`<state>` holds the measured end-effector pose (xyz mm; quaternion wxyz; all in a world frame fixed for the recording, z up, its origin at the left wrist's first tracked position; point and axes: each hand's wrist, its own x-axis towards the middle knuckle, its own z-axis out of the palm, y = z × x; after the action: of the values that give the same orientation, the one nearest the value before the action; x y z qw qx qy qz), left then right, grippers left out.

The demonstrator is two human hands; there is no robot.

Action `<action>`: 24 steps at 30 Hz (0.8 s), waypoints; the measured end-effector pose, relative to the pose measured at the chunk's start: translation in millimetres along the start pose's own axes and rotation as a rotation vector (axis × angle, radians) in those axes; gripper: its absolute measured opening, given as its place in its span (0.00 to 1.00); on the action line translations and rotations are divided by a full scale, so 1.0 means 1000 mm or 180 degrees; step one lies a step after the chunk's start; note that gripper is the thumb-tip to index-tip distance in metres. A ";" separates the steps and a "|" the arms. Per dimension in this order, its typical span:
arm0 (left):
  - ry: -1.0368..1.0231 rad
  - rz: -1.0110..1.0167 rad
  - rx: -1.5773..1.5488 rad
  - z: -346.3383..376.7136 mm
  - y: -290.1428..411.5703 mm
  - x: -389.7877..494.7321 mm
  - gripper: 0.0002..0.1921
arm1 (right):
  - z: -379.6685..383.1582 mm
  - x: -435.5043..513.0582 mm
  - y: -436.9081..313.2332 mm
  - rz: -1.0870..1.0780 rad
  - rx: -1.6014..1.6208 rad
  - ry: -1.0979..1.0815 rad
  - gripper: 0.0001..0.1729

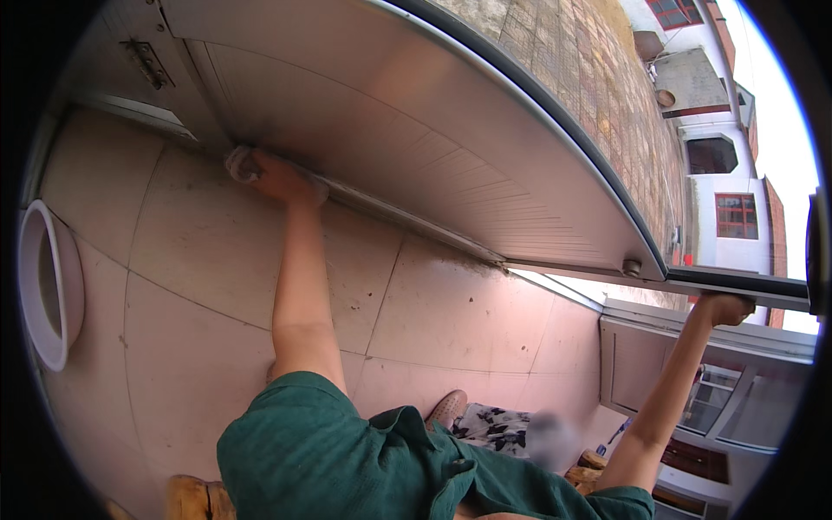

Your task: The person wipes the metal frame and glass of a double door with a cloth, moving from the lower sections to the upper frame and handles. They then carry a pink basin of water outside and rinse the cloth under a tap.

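Note:
At the lower corner of a metal door panel [390, 149], my left hand [286, 179] is closed on a crumpled pale cloth [242, 164], low by the tiled floor [214, 240]. The cloth lies close to the panel's bottom edge, near the hinge side. Out at the right, my right hand [729, 308] is curled against the door's metal frame edge [734, 285]; its fingers are partly hidden, and their grip is unclear. A round metal knob or stop [631, 267] sits on the door near its far bottom corner.
A white plastic basin [75, 286] stands on the floor at the left. Wooden log-like pieces [201, 499] are at the bottom edge. A hinge [148, 65] shows at the upper left. Beyond the door are a paved yard [585, 84] and white buildings. A perforated shoe [447, 408] is near my body.

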<state>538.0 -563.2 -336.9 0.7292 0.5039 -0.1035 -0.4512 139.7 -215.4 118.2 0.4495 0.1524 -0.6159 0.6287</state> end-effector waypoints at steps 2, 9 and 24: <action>-0.0034 0.0029 -0.0311 0.001 -0.012 -0.030 0.20 | -0.001 -0.002 -0.001 0.0115 0.0276 -0.0034 0.23; 0.0120 -0.0737 0.0311 0.006 -0.030 -0.165 0.25 | -0.004 -0.012 -0.004 0.0267 0.0210 -0.0355 0.25; 0.0392 -0.2402 0.1474 -0.004 -0.139 -0.444 0.26 | -0.014 -0.020 -0.002 0.0071 0.0100 -0.0670 0.23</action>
<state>209.5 -233.6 -319.4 0.3863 0.6823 0.0329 -0.6198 157.1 -210.5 101.4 0.3729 0.2177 -0.6515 0.6238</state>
